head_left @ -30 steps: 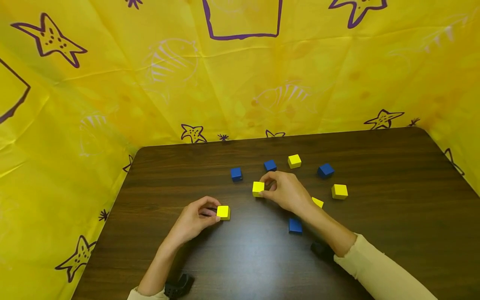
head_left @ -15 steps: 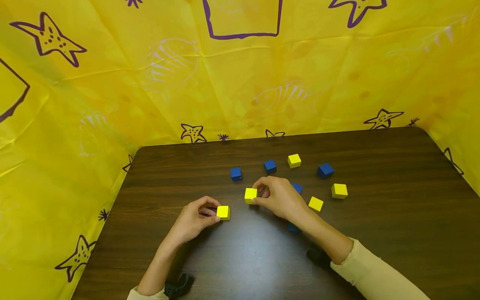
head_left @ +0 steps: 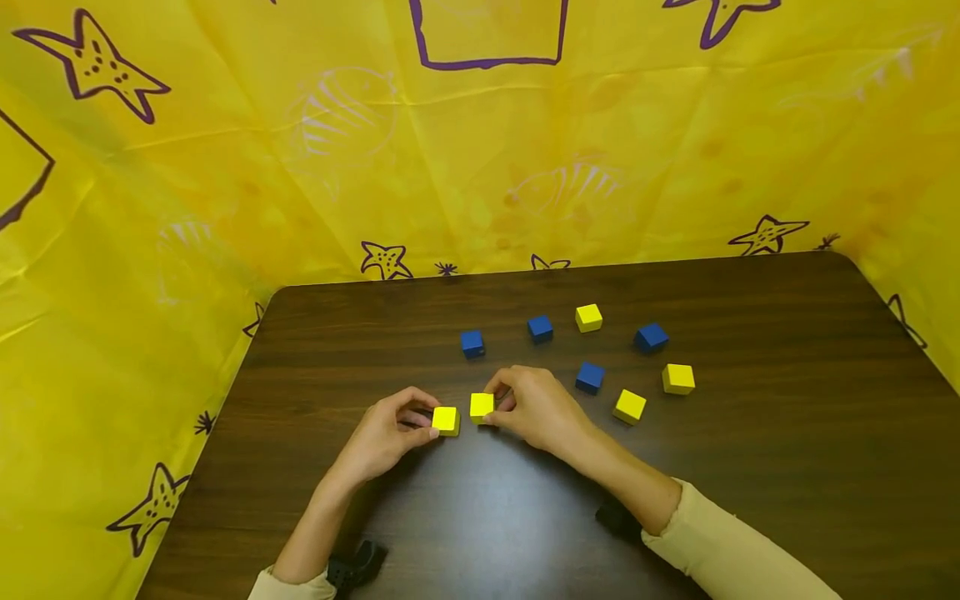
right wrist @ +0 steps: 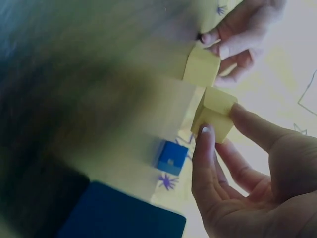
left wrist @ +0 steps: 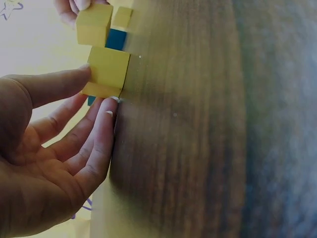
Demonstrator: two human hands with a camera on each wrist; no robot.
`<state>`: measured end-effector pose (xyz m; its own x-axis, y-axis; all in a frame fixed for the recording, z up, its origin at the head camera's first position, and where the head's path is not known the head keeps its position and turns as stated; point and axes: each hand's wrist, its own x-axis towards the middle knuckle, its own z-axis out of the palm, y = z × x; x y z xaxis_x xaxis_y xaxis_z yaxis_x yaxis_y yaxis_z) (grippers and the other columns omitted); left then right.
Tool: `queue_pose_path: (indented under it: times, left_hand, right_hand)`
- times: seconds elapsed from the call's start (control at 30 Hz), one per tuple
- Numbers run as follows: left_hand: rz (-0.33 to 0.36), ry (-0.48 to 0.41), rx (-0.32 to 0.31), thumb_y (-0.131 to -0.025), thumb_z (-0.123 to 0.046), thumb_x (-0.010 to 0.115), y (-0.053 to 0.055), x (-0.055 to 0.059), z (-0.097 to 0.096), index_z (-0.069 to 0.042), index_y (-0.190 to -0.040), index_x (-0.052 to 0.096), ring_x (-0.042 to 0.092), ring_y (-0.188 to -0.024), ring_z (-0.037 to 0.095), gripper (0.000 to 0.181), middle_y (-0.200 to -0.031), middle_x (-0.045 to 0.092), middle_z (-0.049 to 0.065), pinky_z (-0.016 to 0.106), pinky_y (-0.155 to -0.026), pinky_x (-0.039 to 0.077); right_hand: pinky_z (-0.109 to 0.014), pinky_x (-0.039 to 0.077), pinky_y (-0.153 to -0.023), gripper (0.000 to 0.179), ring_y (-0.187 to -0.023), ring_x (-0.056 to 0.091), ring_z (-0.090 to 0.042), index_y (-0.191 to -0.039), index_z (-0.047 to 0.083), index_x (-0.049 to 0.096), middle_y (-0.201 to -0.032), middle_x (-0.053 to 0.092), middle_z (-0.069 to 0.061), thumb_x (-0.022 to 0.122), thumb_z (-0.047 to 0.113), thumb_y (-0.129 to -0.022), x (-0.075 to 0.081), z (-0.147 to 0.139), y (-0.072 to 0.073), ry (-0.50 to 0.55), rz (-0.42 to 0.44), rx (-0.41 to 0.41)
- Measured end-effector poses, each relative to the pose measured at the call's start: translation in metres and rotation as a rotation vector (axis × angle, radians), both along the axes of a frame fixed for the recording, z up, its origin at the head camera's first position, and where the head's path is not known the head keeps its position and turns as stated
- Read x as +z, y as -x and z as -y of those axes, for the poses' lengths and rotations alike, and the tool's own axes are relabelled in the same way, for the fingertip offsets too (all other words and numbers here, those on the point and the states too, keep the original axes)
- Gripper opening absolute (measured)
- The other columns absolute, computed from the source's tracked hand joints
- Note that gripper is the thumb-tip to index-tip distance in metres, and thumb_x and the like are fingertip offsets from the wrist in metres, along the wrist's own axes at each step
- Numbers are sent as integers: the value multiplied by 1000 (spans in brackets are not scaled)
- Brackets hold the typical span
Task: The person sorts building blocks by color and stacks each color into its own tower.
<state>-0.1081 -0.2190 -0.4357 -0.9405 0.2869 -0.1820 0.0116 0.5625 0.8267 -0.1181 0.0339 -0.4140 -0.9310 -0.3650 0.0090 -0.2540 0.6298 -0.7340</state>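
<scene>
My left hand [head_left: 382, 435] pinches a yellow cube [head_left: 446, 421] between thumb and fingers, low at the tabletop. Just to its right, a second yellow cube [head_left: 482, 407] is pinched by my right hand [head_left: 538, 410]. A narrow gap separates the two cubes in the head view. In the left wrist view the left-hand cube [left wrist: 109, 67] sits against the dark wood, its thumb on one face. From the right wrist, the right-hand cube [right wrist: 216, 114] shows tilted between thumb and fingertips, overlapping the other cube [right wrist: 202, 67].
Blue cubes [head_left: 472, 343] [head_left: 540, 328] [head_left: 590, 377] [head_left: 651, 337] and yellow cubes [head_left: 588, 317] [head_left: 678, 379] [head_left: 629, 407] lie scattered behind and right of the hands on the brown table [head_left: 360, 333]. A large blue face [right wrist: 124, 213] fills the right wrist view's lower edge. Yellow patterned cloth [head_left: 480, 150] hangs behind.
My right hand has carried its yellow cube left and nearer, close to the left-hand cube. The left hand holds still. The near blue cube is now hidden beneath the right forearm.
</scene>
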Motion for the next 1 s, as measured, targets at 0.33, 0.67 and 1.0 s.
queue_pose_path:
  times: [0.33, 0.67, 1.0]
  left_hand:
    - [8, -16, -10, -85, -4, 77, 1, -1, 1, -12, -112, 67, 66, -94, 20, 30, -112, 68, 6, 30, -77, 56]
    - [-5, -18, -22, -85, -5, 77, 1, -3, 1, -11, -112, 66, 67, -93, 20, 29, -111, 68, 7, 30, -77, 56]
    - [0, -29, -34, -86, -4, 76, 1, -3, 3, -9, -114, 65, 67, -94, 22, 30, -111, 68, 9, 29, -77, 56]
  right_hand:
    - [-18, 51, -63, 25, -71, 63, -3, -96, 11, 72, -87, 67, 2, 87, 17, -77, -7, 8, -2, 9, -21, 23]
    - [-18, 52, -64, 24, -73, 63, -5, -95, 9, 72, -89, 67, 1, 87, 13, -77, -12, 15, -3, 43, -8, 32]
    - [-20, 51, -65, 23, -71, 60, -4, -91, 10, 71, -85, 66, 0, 88, 14, -76, -14, 22, -4, 24, -9, 40]
